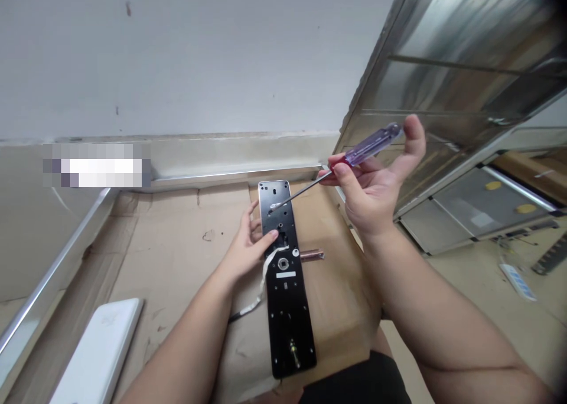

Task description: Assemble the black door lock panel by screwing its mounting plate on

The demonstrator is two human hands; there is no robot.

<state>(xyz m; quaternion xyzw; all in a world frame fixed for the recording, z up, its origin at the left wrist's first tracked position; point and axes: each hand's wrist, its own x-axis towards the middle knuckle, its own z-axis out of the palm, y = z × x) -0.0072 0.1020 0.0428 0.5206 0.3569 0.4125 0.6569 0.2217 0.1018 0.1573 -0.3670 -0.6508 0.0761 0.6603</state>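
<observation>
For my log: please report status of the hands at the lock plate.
Right hand holding purple-handled screwdriver, tip above black lock plate. Left hand on plate's edge. White ribbon cable across plate.

lock plate (287,333) on cardboard (177,274), white panel (97,351) to left

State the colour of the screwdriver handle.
The screwdriver handle is translucent purple, clearest in the head view.

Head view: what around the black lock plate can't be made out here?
Screwdriver tip: too small to tell whether it sits in a screw.
Lock plate edge: partly covered by the left hand.
Flat white cable: far end hidden by the left forearm.
White panel: cut off by the view's bottom edge.
Patch on the wall base: pixelated, unreadable.
</observation>
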